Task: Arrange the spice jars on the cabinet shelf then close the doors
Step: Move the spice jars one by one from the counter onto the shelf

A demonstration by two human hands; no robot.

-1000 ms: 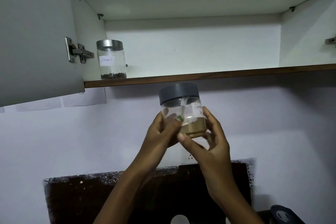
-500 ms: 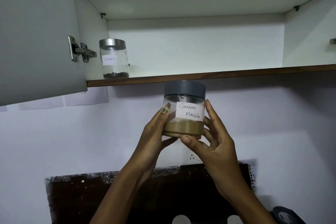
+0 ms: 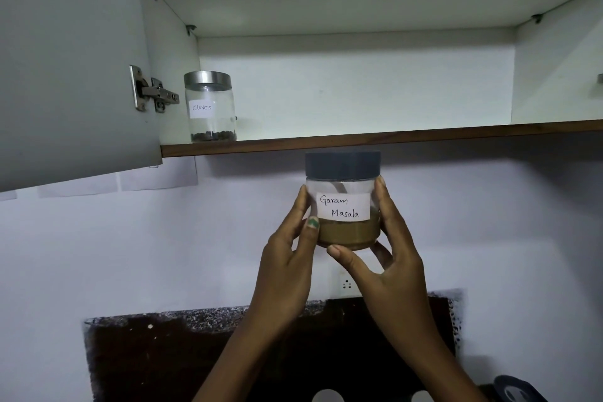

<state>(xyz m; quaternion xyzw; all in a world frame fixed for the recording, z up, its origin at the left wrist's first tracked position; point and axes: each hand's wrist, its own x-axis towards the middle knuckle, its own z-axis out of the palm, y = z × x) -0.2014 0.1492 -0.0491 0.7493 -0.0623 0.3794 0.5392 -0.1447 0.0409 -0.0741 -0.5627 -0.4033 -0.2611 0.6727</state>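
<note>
A clear jar labelled "Garam Masala" (image 3: pixel 343 202), with a dark grey lid and brown powder at the bottom, is held upright just below the cabinet shelf (image 3: pixel 375 138). My left hand (image 3: pixel 288 254) grips its left side, thumb on the front. My right hand (image 3: pixel 385 258) grips its right side and underside. On the shelf's far left stands a glass jar labelled "Cloves" (image 3: pixel 210 108) with a silver lid. The left cabinet door (image 3: pixel 71 59) hangs open.
The shelf to the right of the cloves jar holds nothing. A dark stone counter (image 3: pixel 163 362) lies below against the white wall. A dark lidded jar (image 3: pixel 515 388) shows at the bottom right edge. A wall socket (image 3: pixel 347 285) sits behind my hands.
The jar was turned so its label now faces me, and both hands lifted it slightly toward the shelf edge.
</note>
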